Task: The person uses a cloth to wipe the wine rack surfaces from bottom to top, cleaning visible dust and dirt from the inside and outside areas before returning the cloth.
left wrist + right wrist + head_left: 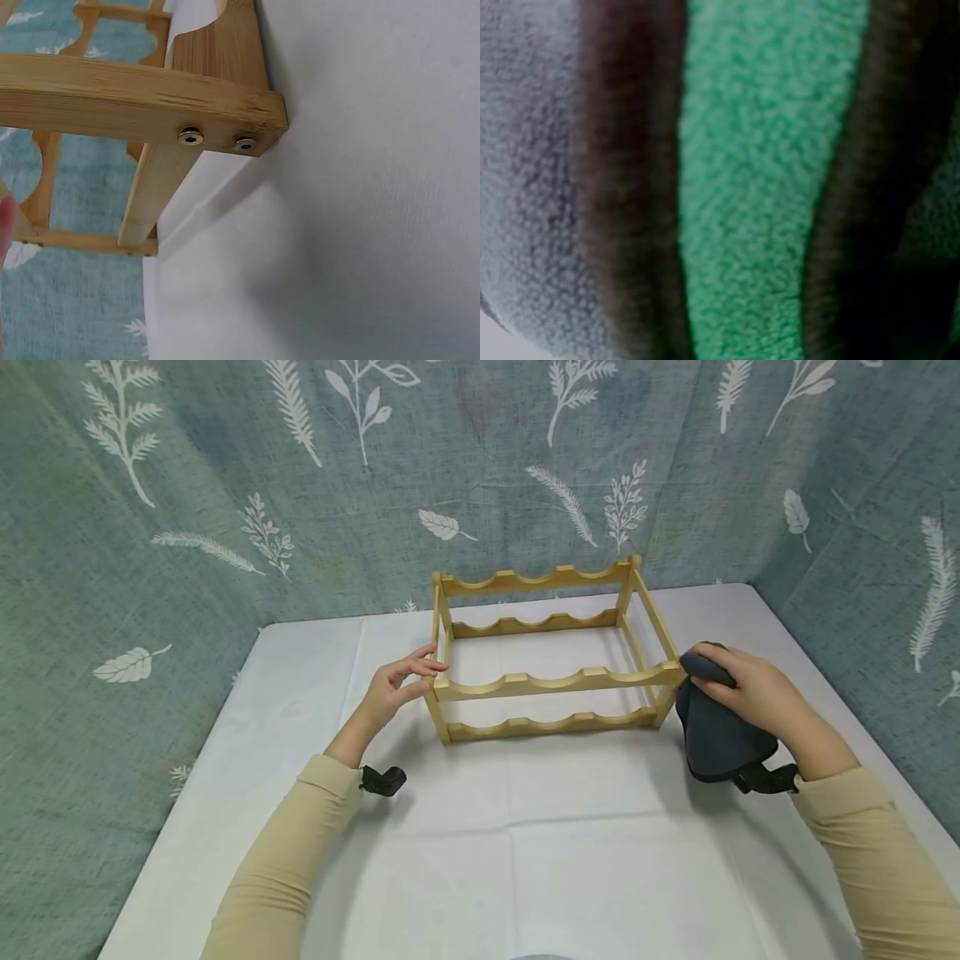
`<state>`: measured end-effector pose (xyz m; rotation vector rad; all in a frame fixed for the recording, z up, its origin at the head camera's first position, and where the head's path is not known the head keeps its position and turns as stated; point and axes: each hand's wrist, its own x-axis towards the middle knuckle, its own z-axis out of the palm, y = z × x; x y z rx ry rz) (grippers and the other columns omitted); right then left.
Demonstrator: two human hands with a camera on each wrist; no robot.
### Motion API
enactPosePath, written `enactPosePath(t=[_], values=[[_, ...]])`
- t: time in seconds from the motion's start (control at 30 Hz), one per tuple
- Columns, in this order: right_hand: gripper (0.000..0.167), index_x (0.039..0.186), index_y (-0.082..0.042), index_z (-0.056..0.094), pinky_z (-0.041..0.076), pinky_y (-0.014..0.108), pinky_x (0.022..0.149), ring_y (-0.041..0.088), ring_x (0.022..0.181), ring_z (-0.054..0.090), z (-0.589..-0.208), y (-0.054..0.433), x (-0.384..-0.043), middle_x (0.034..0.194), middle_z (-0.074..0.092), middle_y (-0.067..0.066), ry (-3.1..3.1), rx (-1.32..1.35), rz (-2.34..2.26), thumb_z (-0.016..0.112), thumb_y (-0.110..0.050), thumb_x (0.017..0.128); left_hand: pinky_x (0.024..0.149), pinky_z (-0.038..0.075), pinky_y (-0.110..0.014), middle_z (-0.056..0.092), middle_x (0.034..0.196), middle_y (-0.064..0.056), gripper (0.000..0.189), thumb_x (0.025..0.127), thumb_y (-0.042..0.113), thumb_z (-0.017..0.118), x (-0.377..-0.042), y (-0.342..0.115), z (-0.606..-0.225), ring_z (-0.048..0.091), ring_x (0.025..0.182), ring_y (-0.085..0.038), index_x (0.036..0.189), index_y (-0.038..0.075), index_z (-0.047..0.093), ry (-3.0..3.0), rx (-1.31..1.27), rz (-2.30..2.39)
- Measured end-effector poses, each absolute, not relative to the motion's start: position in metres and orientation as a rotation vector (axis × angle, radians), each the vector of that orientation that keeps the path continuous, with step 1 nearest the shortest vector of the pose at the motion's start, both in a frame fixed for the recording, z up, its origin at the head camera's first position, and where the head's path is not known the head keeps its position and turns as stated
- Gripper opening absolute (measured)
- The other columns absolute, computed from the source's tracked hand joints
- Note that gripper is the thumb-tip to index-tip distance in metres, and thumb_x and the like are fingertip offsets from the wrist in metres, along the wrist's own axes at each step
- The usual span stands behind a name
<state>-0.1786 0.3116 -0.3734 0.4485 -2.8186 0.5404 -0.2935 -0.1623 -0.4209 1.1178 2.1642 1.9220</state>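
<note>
A two-tier wooden wine rack [551,685] with scalloped rails stands on the white-covered table. At its left front corner, my left hand [393,683] holds the upper end of the post between thumb and fingers. On the opposite side my right hand [753,685] grips a folded dark grey-blue cloth [723,735], its upper fold right at the rack's front right corner and the rest hanging below. Close up in the right wrist view, the cloth shows a green fleecy strip [761,180] between dark stitched edges. Screw heads dot the rack's end piece [217,120] in the left wrist view.
White cloth covers the table [450,860]. Green-blue fabric [487,485] printed with white leaves hangs behind and along both sides. The rim of a pale round object [542,957] shows at the bottom edge of the head view.
</note>
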Motion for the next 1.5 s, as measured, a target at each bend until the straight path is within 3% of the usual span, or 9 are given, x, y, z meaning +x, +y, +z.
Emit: enactPosePath(t=[0.33,0.47,0.57,0.63,0.73,0.93,1.1,1.27,1.5], values=[[0.040,0.127,-0.004,0.047,0.040,0.061,0.081,0.047,0.100,0.052,-0.374,0.300,-0.194,0.112,0.056,0.029,-2.826,0.357,0.546,0.058,-0.014,0.090,0.109,0.019,-0.052,0.062,0.110,0.018,0.014,0.087,-0.008,0.048,-0.298,-0.165,-0.414,0.026,0.136,-0.025,0.096,-0.015,0.055,2.233,0.989,1.899],[0.041,0.128,-0.004,0.046,0.040,0.061,0.080,0.047,0.100,0.052,-0.374,0.296,-0.199,0.112,0.055,0.030,-2.843,0.313,0.538,0.057,-0.014,0.091,0.109,0.019,-0.054,0.062,0.108,0.019,0.014,0.087,-0.008,0.048,-0.291,-0.164,-0.405,0.023,0.137,-0.031,0.096,-0.018,0.052,2.229,0.958,1.912],[0.043,0.127,-0.009,0.048,0.046,0.054,0.062,0.041,0.075,0.056,-0.376,0.291,-0.193,0.095,0.056,0.026,-2.755,0.347,0.388,0.062,-0.015,0.087,0.109,0.018,-0.055,0.062,0.107,0.019,0.014,0.087,-0.006,0.047,-0.288,-0.161,-0.403,0.021,0.137,-0.033,0.095,-0.017,0.052,2.223,0.952,1.920],[0.038,0.125,-0.012,0.051,0.043,0.046,0.046,0.032,0.055,0.051,-0.379,0.285,-0.185,0.082,0.054,0.022,-2.612,0.436,0.287,0.058,-0.026,0.091,0.109,0.018,-0.054,0.062,0.108,0.019,0.013,0.087,-0.007,0.045,-0.289,-0.160,-0.405,0.021,0.137,-0.032,0.094,-0.015,0.053,2.215,0.949,1.928],[0.040,0.124,-0.013,0.053,0.041,0.039,0.038,0.026,0.046,0.048,-0.384,0.263,-0.177,0.077,0.052,0.019,-2.401,0.632,0.234,0.057,-0.035,0.090,0.109,0.018,-0.054,0.062,0.108,0.017,0.011,0.088,-0.005,0.046,-0.293,-0.160,-0.410,0.020,0.138,-0.030,0.092,-0.010,0.055,2.204,0.942,1.950],[0.059,0.125,-0.019,0.053,0.042,0.029,0.040,0.019,0.052,0.051,-0.406,0.180,-0.190,0.078,0.053,0.010,-2.394,1.037,0.140,0.077,-0.026,0.072,0.111,0.018,-0.049,0.064,0.107,0.013,0.012,0.087,-0.003,0.046,-0.298,-0.162,-0.421,0.024,0.137,-0.025,0.088,-0.002,0.058,2.160,0.957,2.069],[0.054,0.126,-0.025,0.053,0.039,0.025,0.040,0.016,0.051,0.051,-0.425,0.107,-0.209,0.076,0.054,0.006,-2.449,1.193,-0.060,0.073,-0.034,0.077,0.111,0.019,-0.047,0.064,0.107,0.014,0.012,0.087,-0.007,0.043,-0.297,-0.160,-0.422,0.023,0.137,-0.027,0.092,-0.015,0.051,2.165,1.001,2.077],[0.042,0.123,-0.027,0.054,0.048,0.026,0.046,0.017,0.059,0.058,-0.437,0.043,-0.224,0.084,0.060,0.007,-2.487,1.200,-0.267,0.065,-0.036,0.083,0.110,0.018,-0.050,0.062,0.104,0.016,0.011,0.087,-0.010,0.041,-0.285,-0.154,-0.412,0.020,0.137,-0.034,0.091,-0.016,0.048,2.206,0.996,2.070],[0.026,0.113,-0.030,0.064,0.052,0.028,0.050,0.018,0.064,0.061,-0.444,0.019,-0.232,0.090,0.064,0.008,-2.663,1.051,-0.436,0.062,-0.029,0.087,0.110,0.017,-0.051,0.062,0.107,0.013,0.016,0.088,-0.007,0.037,-0.277,-0.149,-0.406,0.018,0.137,-0.036,0.095,-0.020,0.043,2.190,0.986,2.080]])
